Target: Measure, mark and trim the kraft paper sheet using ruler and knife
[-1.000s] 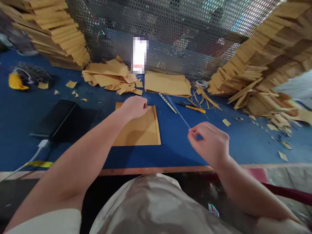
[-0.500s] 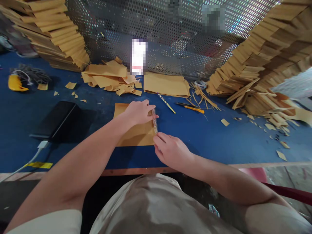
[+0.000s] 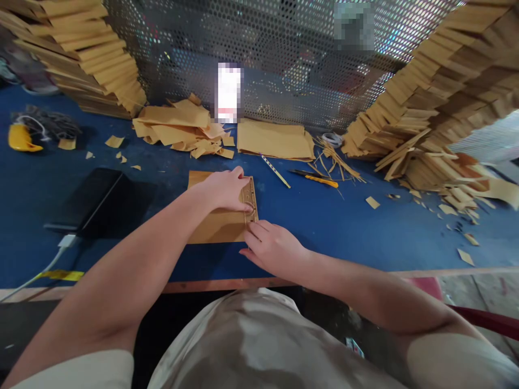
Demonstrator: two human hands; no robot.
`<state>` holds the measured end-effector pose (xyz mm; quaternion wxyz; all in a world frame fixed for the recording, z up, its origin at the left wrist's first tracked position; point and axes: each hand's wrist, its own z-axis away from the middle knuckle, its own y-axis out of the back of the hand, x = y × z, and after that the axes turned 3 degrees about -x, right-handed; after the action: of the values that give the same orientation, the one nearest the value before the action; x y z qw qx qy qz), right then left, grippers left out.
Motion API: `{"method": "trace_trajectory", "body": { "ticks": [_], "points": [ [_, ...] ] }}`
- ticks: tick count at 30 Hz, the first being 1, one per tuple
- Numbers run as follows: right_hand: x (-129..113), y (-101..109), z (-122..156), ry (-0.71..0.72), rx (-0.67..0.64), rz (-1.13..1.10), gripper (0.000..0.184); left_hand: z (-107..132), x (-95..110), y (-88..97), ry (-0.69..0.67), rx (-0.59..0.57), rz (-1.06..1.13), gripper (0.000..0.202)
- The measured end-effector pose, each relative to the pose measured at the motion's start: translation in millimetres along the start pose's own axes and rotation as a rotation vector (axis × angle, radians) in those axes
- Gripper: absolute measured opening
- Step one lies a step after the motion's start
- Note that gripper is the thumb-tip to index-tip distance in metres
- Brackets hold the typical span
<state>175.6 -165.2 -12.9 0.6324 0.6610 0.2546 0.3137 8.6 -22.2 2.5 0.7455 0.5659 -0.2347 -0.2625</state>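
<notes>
A brown paper envelope (image 3: 214,224) lies flat on the blue table (image 3: 365,232) in front of me. My left hand (image 3: 225,189) rests on its upper right part, fingers stretched and pressing down. A narrow clear strip (image 3: 251,200) lies along the envelope's right edge. My right hand (image 3: 271,248) presses flat on the lower end of that edge, fingers extended and together.
Tall stacks of brown envelopes stand at the back left (image 3: 93,59) and right (image 3: 441,102). Paper scraps (image 3: 182,127), a flat sheet pile (image 3: 275,140), a yellow-handled knife (image 3: 318,178), a ruler (image 3: 275,171), a black device (image 3: 91,202) with white cable, and a perforated metal screen (image 3: 284,48) surround the envelope.
My right hand came in from the right with a thin clear strip and laid it on the envelope's right edge. Both hands now press it down.
</notes>
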Motion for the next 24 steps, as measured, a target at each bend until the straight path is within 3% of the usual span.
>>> {"method": "trace_trajectory", "body": {
  "ticks": [7,13,21,24],
  "points": [
    [10,-11,6,0.021,0.087,-0.107,0.027,-1,-1,-5.3,-0.019,-0.016,-0.002,0.123],
    [17,-12,7,0.028,0.178,-0.206,0.020,1,2,-1.2,-0.040,-0.030,0.020,0.112],
    [25,-8,8,0.060,0.156,-0.266,0.018,2,2,-0.2,-0.051,-0.035,0.027,0.113],
    [30,-2,7,0.064,0.079,-0.276,0.016,3,6,0.4,-0.045,-0.062,-0.006,0.112]
  ]
}}
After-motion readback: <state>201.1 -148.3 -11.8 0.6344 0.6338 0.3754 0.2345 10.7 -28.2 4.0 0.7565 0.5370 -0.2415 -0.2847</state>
